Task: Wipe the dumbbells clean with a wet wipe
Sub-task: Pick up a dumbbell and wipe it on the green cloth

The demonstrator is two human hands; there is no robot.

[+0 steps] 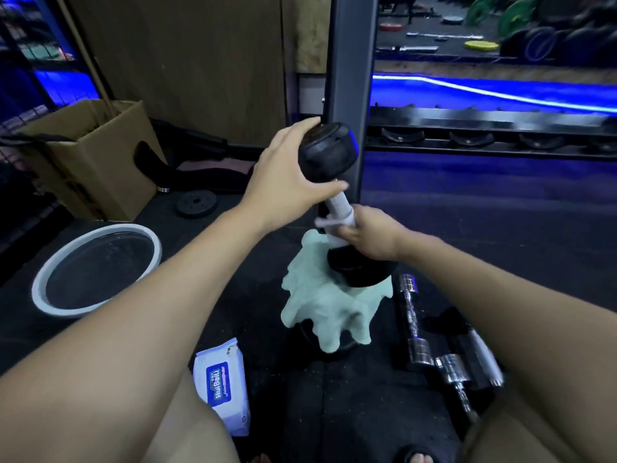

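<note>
Dumbbell (329, 152) tilted, left hand (287, 172) steadying, right hand (367, 233) seemingly wrapping wipe (337, 225) round handle.

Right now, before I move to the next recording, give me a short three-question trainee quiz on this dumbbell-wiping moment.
1. True or false: the black round-headed dumbbell stands tilted on a pale green crumpled cloth.
2. Which hand wraps the white wet wipe round the knurled metal handle?
A. left hand
B. right hand
C. neither
3. Fill in: the white and blue wet wipe packet lies on the dark rubber floor, on the ____ side of the cloth.

Key
1. True.
2. B; the left hand steadies the upper head.
3. Left; the chrome dumbbells lie on the right.
</note>
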